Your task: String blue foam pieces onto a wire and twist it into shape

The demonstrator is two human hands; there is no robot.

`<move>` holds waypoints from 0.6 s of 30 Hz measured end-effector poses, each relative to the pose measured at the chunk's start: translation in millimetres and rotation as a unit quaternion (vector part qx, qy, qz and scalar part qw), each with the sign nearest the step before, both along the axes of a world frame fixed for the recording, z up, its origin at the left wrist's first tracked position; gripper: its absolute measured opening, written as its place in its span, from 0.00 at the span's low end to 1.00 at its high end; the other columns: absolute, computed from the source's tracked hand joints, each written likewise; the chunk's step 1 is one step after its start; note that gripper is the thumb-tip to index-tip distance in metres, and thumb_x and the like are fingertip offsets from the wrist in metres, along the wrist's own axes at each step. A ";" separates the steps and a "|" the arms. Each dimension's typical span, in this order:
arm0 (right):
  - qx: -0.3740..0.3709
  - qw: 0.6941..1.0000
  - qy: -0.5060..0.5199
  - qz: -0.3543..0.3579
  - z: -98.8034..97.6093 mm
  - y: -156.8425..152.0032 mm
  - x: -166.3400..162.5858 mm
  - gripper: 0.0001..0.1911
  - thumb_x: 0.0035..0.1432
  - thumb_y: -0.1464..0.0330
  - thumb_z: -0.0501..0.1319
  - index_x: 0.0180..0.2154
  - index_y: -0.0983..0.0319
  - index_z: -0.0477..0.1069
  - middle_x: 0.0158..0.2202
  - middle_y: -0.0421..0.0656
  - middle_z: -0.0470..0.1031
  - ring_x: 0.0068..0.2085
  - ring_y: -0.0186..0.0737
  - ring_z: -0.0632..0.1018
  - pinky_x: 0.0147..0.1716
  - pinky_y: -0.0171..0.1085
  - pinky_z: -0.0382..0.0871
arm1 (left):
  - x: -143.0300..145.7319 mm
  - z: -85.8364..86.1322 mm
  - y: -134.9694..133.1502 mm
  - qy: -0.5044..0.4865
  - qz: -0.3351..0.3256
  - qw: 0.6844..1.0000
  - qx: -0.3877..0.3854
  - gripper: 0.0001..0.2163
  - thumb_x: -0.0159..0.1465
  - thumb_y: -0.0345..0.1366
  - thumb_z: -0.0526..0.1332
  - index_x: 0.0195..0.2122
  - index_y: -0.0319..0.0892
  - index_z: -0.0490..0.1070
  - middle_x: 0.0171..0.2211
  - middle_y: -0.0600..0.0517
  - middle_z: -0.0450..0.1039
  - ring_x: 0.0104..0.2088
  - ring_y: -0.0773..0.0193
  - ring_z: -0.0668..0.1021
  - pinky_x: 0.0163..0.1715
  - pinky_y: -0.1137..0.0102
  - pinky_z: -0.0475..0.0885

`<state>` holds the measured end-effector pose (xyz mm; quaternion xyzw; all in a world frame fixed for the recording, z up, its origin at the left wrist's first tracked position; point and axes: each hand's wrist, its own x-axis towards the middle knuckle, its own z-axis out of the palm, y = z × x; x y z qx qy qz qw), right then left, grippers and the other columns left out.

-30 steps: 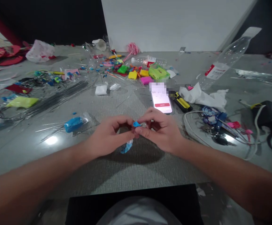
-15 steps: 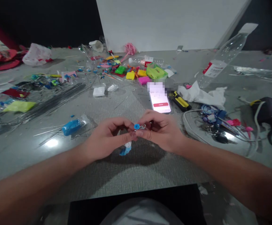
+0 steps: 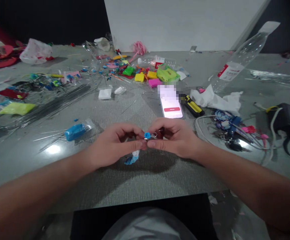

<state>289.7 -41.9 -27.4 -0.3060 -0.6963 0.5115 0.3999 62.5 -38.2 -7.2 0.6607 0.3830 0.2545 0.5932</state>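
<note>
Between the fingertips of both hands is a small blue flower [image 3: 147, 135] with a metal ring [image 3: 155, 135] at its right side. My left hand [image 3: 118, 141] pinches it from the left, thumb in front. From below that hand hangs a blue-and-white piece [image 3: 132, 157]; whether it joins the flower is hidden by the fingers. My right hand [image 3: 173, 138] is closed at the flower's right, thumb and forefinger by the ring. Left of my hands, a blue packet [image 3: 74, 132] lies on the table among thin wires.
A lit phone [image 3: 171, 108] lies just beyond my hands, beside a black-and-yellow cutter [image 3: 194, 106]. Colourful clay packs [image 3: 139, 77] and a clear bottle [image 3: 241, 58] stand farther back. Wire bundles [image 3: 57, 103] spread at left; a cable and black adapter [image 3: 288, 116] are at right.
The flower has turned slightly between my fingers, and the ring shows more clearly. The hanging blue-and-white piece has shifted a little left. The camera view has moved slightly.
</note>
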 end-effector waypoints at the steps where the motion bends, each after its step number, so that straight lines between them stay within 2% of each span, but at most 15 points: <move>1: 0.012 1.000 -0.008 0.000 0.6 0.3 1.2 0.11 0.56 0.65 0.72 0.41 0.60 0.78 0.32 0.38 0.72 0.30 0.31 0.70 0.28 0.33 0.66 | 0.2 0.5 0.0 0.009 -0.001 1.000 0.006 0.04 0.62 0.37 0.68 0.34 0.43 0.77 0.28 0.54 0.77 0.28 0.68 0.76 0.26 0.74 0.70; 4: 0.048 0.999 -0.024 0.000 1.8 1.2 2.3 0.13 0.57 0.65 0.72 0.44 0.59 0.78 0.35 0.40 0.73 0.32 0.32 0.72 0.29 0.33 0.67 | 1.0 1.6 0.0 0.025 -0.004 1.000 0.014 0.05 0.60 0.37 0.69 0.32 0.42 0.77 0.26 0.55 0.75 0.25 0.70 0.73 0.23 0.76 0.67; 6: 0.068 0.997 -0.023 0.005 2.1 1.7 1.2 0.11 0.58 0.66 0.71 0.43 0.59 0.79 0.35 0.41 0.74 0.33 0.33 0.75 0.29 0.32 0.68 | 1.6 1.9 0.5 0.025 -0.006 1.000 0.010 0.05 0.60 0.37 0.69 0.32 0.42 0.77 0.26 0.55 0.75 0.25 0.70 0.73 0.22 0.76 0.67; 12: 0.116 0.993 -0.033 -0.003 5.4 1.1 -1.3 0.05 0.59 0.68 0.70 0.38 0.60 0.79 0.33 0.40 0.75 0.31 0.31 0.75 0.24 0.30 0.66 | 0.8 1.4 0.9 0.003 -0.009 1.000 -0.023 0.05 0.62 0.37 0.68 0.34 0.42 0.78 0.29 0.53 0.79 0.29 0.68 0.77 0.28 0.74 0.71; 18: 0.223 0.968 -0.111 0.013 11.2 3.4 5.4 0.04 0.63 0.67 0.68 0.40 0.59 0.79 0.33 0.41 0.76 0.30 0.32 0.74 0.28 0.33 0.68 | -0.9 -0.2 -1.1 0.014 -0.028 0.999 -0.033 0.06 0.63 0.38 0.67 0.37 0.42 0.78 0.31 0.52 0.81 0.30 0.66 0.78 0.29 0.73 0.70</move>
